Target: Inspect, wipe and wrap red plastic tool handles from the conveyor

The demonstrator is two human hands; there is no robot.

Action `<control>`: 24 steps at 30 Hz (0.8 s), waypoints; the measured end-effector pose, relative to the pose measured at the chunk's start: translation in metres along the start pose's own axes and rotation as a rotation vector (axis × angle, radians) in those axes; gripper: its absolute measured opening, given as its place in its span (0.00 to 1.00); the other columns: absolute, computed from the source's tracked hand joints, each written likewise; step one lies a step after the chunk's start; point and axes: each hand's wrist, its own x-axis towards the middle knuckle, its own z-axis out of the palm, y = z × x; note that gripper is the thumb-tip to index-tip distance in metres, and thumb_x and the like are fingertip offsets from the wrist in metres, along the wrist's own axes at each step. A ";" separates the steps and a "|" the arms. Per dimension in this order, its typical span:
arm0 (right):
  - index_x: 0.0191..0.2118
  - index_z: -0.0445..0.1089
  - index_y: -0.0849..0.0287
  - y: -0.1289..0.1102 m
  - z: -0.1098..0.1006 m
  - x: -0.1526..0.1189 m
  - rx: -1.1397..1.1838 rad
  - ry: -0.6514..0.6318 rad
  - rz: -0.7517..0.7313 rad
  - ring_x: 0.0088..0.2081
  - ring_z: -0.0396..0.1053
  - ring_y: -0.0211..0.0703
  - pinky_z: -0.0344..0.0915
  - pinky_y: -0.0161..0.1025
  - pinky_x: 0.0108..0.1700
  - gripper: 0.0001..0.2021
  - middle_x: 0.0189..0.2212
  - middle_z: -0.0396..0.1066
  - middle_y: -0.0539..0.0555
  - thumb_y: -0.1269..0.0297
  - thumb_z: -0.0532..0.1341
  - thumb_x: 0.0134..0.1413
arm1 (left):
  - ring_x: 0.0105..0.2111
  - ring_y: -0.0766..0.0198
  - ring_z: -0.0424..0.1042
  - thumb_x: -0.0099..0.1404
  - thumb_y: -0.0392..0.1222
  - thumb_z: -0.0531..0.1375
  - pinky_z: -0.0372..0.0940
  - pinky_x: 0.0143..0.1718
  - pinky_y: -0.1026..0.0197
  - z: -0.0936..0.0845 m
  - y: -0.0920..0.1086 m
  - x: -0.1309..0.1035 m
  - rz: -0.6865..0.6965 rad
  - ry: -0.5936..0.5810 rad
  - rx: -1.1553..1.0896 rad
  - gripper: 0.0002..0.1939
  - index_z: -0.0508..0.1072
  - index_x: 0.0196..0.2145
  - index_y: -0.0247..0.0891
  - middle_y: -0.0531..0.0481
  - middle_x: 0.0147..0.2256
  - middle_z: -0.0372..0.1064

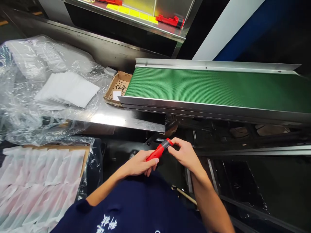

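A red tool-like piece with a black band (157,151) is tilted up to the right in front of my body. My left hand (143,162) wraps round its lower end, thumb on top. At its upper end, my right hand (182,152) pinches the red tip between thumb and index finger. Both hands are below the end of the metal shelf (126,119). The underside of the piece is hidden.
A green conveyor belt (206,85) with metal rails runs right. Left are a small cardboard box (112,93), white sheets (68,89) on plastic wrap, and a carton of wrapped items (41,187). Red parts (170,21) lie on the machine ledge above.
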 end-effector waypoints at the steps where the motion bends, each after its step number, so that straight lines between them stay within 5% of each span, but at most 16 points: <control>1: 0.29 0.71 0.56 -0.002 0.001 0.001 -0.059 0.033 0.009 0.27 0.65 0.41 0.62 0.38 0.34 0.07 0.25 0.71 0.49 0.61 0.58 0.49 | 0.17 0.69 0.64 0.63 0.58 0.57 0.59 0.19 0.68 -0.001 0.000 -0.001 0.003 0.023 0.000 0.20 0.64 0.30 0.36 0.54 0.22 0.66; 4: 0.30 0.71 0.56 -0.007 0.002 0.005 -0.083 -0.005 -0.025 0.28 0.65 0.41 0.61 0.37 0.33 0.06 0.25 0.71 0.49 0.62 0.58 0.49 | 0.16 0.69 0.64 0.62 0.60 0.59 0.57 0.18 0.68 -0.003 0.001 -0.003 -0.002 0.029 -0.043 0.22 0.63 0.30 0.36 0.53 0.22 0.66; 8: 0.29 0.69 0.57 -0.007 -0.005 0.012 0.111 -0.229 -0.102 0.34 0.69 0.43 0.66 0.38 0.40 0.06 0.29 0.73 0.50 0.61 0.60 0.51 | 0.15 0.69 0.63 0.59 0.64 0.61 0.54 0.15 0.69 -0.007 0.001 -0.008 -0.051 -0.078 -0.165 0.26 0.63 0.32 0.36 0.52 0.23 0.68; 16: 0.36 0.70 0.57 -0.003 -0.021 0.030 0.356 -0.526 -0.069 0.42 0.71 0.46 0.66 0.44 0.50 0.14 0.37 0.74 0.53 0.55 0.68 0.48 | 0.15 0.68 0.65 0.57 0.64 0.64 0.58 0.15 0.69 -0.011 -0.007 -0.006 -0.056 -0.102 -0.366 0.30 0.65 0.41 0.34 0.52 0.23 0.69; 24: 0.31 0.68 0.57 -0.020 -0.021 0.087 0.643 -0.585 -0.012 0.41 0.74 0.48 0.68 0.46 0.48 0.20 0.44 0.77 0.60 0.43 0.67 0.50 | 0.16 0.70 0.64 0.58 0.66 0.63 0.55 0.16 0.70 -0.021 0.016 0.002 -0.002 0.118 -0.296 0.29 0.65 0.35 0.35 0.51 0.24 0.69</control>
